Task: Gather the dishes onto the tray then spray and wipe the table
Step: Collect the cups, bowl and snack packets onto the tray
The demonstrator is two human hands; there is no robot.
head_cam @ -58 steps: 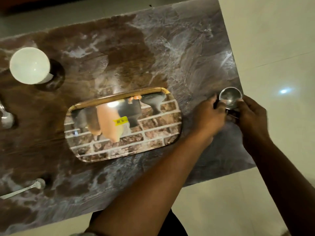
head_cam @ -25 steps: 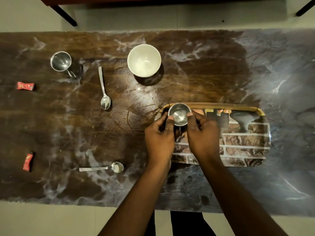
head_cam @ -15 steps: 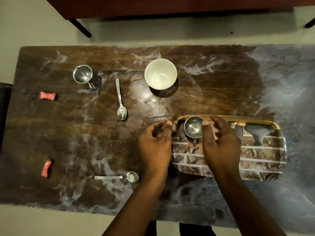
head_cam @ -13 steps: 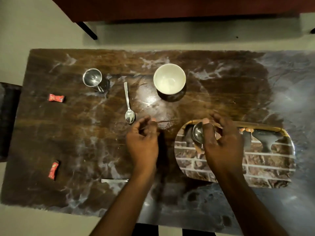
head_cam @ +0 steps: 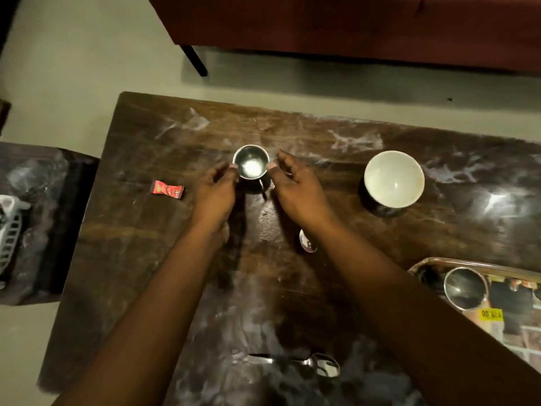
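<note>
A small steel cup (head_cam: 251,163) stands upright on the dark marbled table (head_cam: 140,235), toward its far left. My left hand (head_cam: 216,194) and my right hand (head_cam: 296,186) flank it, fingertips touching its rim on either side. A second steel cup (head_cam: 465,288) sits on the brick-patterned tray (head_cam: 456,263) at the right edge. A white bowl (head_cam: 393,178) stands on the table between them. One spoon (head_cam: 317,366) lies near the front edge. Another spoon (head_cam: 307,244) shows only its bowl beside my right forearm.
A red sweet wrapper (head_cam: 167,189) lies left of my left hand. A dark seat with a white basket (head_cam: 10,230) stands off the table's left end. A dark red sofa (head_cam: 351,24) with a black leg (head_cam: 194,60) runs behind the table.
Both hands let go of the cup set on the tray and moved left across the table to the other steel cup. The view swung left with them.
</note>
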